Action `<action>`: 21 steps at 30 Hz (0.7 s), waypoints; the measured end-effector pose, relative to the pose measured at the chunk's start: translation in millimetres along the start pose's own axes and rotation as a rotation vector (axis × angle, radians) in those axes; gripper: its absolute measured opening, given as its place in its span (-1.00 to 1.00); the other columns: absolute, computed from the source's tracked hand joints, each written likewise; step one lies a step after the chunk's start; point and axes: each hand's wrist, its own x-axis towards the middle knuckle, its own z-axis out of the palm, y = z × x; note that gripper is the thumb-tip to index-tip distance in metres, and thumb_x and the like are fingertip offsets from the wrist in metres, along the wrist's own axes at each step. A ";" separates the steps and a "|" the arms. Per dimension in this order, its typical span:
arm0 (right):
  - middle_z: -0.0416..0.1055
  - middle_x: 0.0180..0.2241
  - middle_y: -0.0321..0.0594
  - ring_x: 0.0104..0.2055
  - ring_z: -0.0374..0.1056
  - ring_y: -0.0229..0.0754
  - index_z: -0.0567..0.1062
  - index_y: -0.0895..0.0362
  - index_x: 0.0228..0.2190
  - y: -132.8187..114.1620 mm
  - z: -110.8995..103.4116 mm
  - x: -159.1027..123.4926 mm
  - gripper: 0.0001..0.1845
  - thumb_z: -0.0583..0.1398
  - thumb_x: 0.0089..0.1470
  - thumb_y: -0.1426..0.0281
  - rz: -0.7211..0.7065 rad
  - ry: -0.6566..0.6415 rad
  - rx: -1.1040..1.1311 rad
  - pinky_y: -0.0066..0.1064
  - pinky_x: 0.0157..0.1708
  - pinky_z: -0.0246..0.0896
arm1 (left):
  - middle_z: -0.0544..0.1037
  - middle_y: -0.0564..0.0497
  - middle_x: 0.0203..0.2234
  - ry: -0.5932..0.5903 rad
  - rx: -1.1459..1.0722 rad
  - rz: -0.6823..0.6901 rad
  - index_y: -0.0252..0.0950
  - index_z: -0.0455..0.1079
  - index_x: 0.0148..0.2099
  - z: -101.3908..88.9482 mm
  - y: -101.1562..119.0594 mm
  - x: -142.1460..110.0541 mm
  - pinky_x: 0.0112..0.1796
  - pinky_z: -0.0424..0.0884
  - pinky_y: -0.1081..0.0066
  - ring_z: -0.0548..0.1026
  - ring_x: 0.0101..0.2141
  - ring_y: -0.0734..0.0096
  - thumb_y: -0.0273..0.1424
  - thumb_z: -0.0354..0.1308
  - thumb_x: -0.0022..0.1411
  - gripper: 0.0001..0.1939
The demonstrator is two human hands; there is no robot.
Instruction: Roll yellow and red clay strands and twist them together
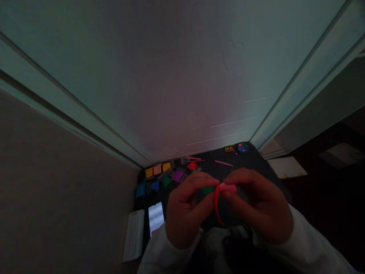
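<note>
Both hands meet above a dark work surface, low in the dim head view. My right hand (256, 205) is closed, its thumb and fingertips round a short pink piece of modelling clay (229, 188). From the left, my left hand (191, 207) pinches the upper end of a thin red clay strip (217, 205) against the pink piece. The strip's lower end hangs free, curving down between the hands. Part of a green piece (207, 189) shows behind the left fingers; the rest of it is hidden.
Colored clay packets, including a purple one (177, 176) and a blue one (155, 185), lie at the left. Farther back are a pink stick tool (224, 163) and a round dish of colorful bits (243, 148). A lit phone (156, 216) lies front left; a pale wall (182, 83) rises behind.
</note>
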 end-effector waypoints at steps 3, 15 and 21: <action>0.37 -0.43 -0.24 -0.37 0.31 -0.27 0.36 0.11 -0.35 2.6 -1.2 -0.5 -0.81 0.14 -0.11 0.49 -0.086 -0.024 -0.043 -0.44 -0.38 0.25 | 0.46 0.00 -0.39 0.056 0.045 0.065 -0.25 0.40 -0.31 0.5 -1.6 0.1 -0.29 0.34 0.40 0.40 -0.30 0.41 -0.52 0.14 -0.06 -0.81; 0.38 -0.38 -0.21 -0.31 0.32 -0.26 0.35 0.10 -0.28 1.7 -6.4 0.7 -0.74 0.12 -0.12 0.52 -0.303 -0.035 -0.289 -0.44 -0.34 0.26 | 0.46 0.00 -0.42 -0.058 0.036 0.145 -0.22 0.42 -0.35 -7.1 1.2 4.8 -0.22 0.31 0.32 0.39 -0.30 0.38 -0.52 0.08 -0.01 -0.84; 0.38 -0.39 -0.21 -0.35 0.33 -0.27 0.35 0.10 -0.30 0.6 -5.8 -0.1 -0.76 0.12 -0.11 0.52 -0.338 -0.064 -0.318 -0.47 -0.37 0.28 | 0.46 -0.02 -0.41 -0.158 0.107 0.184 -0.23 0.43 -0.36 -16.7 6.5 9.4 -0.21 0.32 0.31 0.38 -0.28 0.36 -0.55 0.11 -0.05 -0.83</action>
